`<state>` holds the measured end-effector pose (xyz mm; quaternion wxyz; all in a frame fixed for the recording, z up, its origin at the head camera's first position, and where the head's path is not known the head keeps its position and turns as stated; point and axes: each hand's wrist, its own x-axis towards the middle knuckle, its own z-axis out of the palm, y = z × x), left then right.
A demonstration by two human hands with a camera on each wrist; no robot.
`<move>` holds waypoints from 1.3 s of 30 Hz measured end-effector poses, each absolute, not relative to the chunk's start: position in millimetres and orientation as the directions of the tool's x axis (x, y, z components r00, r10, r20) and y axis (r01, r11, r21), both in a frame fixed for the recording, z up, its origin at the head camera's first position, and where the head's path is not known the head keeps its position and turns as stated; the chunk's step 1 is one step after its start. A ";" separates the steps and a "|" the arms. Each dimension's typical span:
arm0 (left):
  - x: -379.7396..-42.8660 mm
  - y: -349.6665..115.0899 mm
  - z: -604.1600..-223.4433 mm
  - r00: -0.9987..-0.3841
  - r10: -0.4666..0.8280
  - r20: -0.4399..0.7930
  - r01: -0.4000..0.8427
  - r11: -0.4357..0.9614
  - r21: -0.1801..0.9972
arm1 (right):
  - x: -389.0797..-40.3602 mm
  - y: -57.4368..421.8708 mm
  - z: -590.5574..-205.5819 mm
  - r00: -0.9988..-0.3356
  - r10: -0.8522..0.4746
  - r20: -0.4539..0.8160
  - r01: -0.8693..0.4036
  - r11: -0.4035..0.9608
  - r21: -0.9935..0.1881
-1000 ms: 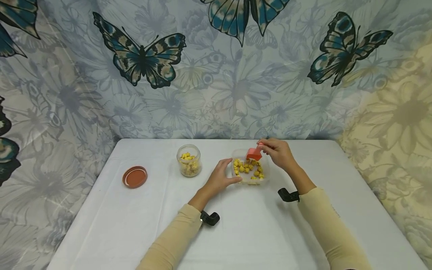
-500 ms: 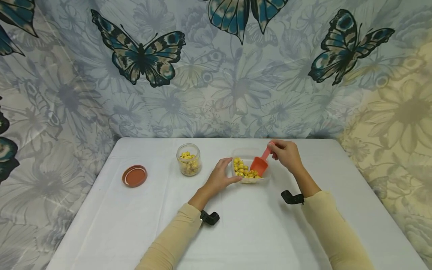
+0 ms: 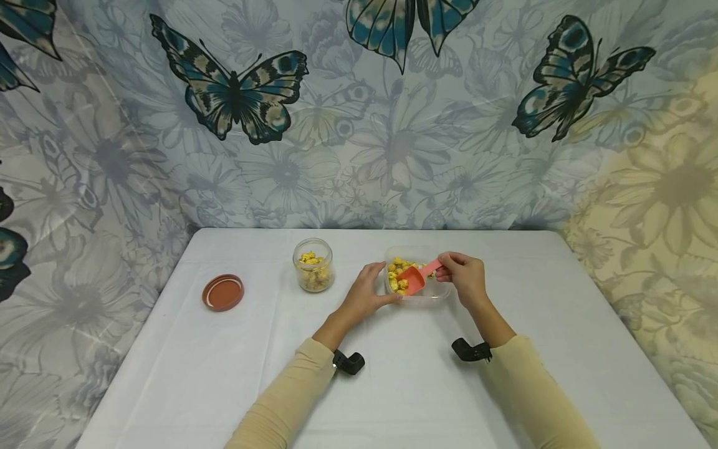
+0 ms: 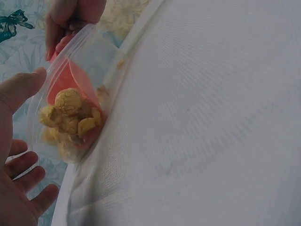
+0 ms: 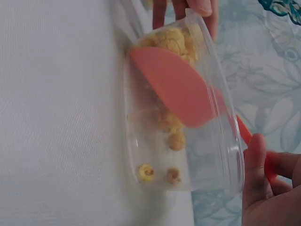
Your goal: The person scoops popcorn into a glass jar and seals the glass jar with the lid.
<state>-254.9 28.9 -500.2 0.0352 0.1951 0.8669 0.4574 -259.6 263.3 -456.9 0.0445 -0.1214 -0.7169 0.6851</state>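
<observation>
A clear plastic container [image 3: 423,302] stands on the table with popcorn [image 3: 395,271] gathered on its left side. My left hand [image 3: 364,294] rests against the container's left corner, thumb along the front and fingers spread at the side. In the left wrist view the thumb touches the rim. My right hand [image 3: 464,275] pinches the handle of a coral-red scoop [image 3: 415,279], whose bowl is down inside the container among the popcorn. Through the wall in the right wrist view, the scoop's bowl [image 5: 178,89] presses near a pile, and several loose pieces [image 5: 173,175] lie behind it.
An uncovered glass jar [image 3: 314,277], partly filled with popcorn, stands left of the container. Farther left a brown-red lid [image 3: 223,292] lies on the white-covered table [image 3: 185,374]. A butterfly-print cloth [image 3: 392,156] hangs behind the table.
The scoop was tilted above the container, then lowered into it, and has moved left through the popcorn with my right hand. My left hand has stayed in place.
</observation>
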 end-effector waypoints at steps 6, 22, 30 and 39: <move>-255.5 29.8 -499.4 -0.922 0.368 0.125 0.312 0.511 0.801 | -263.7 267.9 -455.3 -0.947 0.232 -0.221 0.234 0.027 -0.972; -255.1 27.5 -503.3 -0.912 0.393 0.119 0.320 0.502 0.804 | -265.2 277.1 -454.0 -0.921 0.220 -0.322 0.317 -0.060 -0.947; -255.0 27.9 -502.8 -0.914 0.389 0.113 0.313 0.502 0.806 | -265.7 270.5 -451.1 -0.949 0.155 -0.275 0.291 0.089 -0.953; -256.2 28.1 -501.7 -0.908 0.400 0.122 0.333 0.516 0.789 | -260.6 275.3 -448.1 -0.902 0.234 -0.364 0.372 -0.010 -0.928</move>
